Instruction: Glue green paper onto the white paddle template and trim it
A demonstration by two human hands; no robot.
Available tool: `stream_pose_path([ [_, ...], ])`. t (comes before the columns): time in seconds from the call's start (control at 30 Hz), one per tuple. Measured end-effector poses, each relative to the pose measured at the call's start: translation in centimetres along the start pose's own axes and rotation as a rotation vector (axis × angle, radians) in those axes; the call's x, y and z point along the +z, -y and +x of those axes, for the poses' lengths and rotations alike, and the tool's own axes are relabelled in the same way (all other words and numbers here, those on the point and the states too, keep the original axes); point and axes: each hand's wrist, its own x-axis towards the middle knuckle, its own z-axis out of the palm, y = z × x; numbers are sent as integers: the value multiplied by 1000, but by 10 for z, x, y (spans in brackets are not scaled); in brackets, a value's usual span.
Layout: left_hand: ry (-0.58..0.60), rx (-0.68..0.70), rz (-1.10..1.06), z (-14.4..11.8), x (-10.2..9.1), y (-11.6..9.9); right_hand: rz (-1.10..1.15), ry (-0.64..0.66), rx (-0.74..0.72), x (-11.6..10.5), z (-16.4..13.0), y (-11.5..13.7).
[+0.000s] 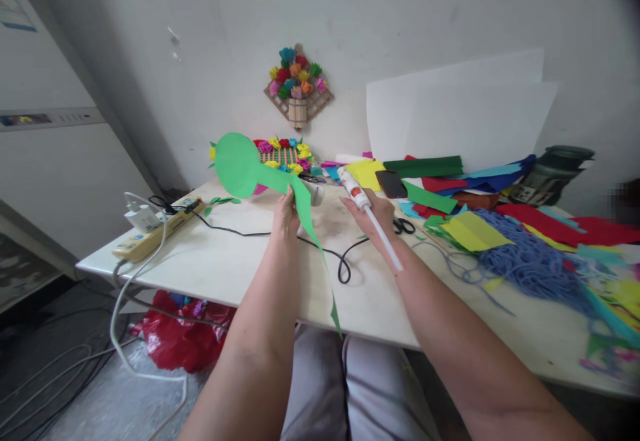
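Green paper cutout (250, 169) is pinched beyond the black cord (233, 232) by the left hand (286, 214) at its narrow neck, presumably so the round end is left uncovered; also beyond the cord, the glue gun (355, 191) is gripped by the right hand (374, 214).

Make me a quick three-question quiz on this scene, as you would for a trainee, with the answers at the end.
1. What colour is the paper cut-out in the left hand? A) red B) green C) yellow
2. True or false: the power strip lies on the floor.
3. What sticks out of the rear of the glue gun in the right hand?

Key: 1. B. 2. False; it lies on the table. 3. A long whitish glue stick.
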Motion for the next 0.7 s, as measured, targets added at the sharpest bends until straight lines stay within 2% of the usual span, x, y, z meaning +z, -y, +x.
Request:
stream_pose_path([
  [0.1,27,-5,1,0,0,0,-82,11,96,0,5,-8],
  [0.2,47,-17,0,-2,0,0,-145,99,129,-1,9,-17],
  [0.47,73,-108,92,-2,1,3,-263,379,1,15,9,-37],
  [0.7,160,-188,177,-5,2,8,-311,494,-45,33,7,-41],
])
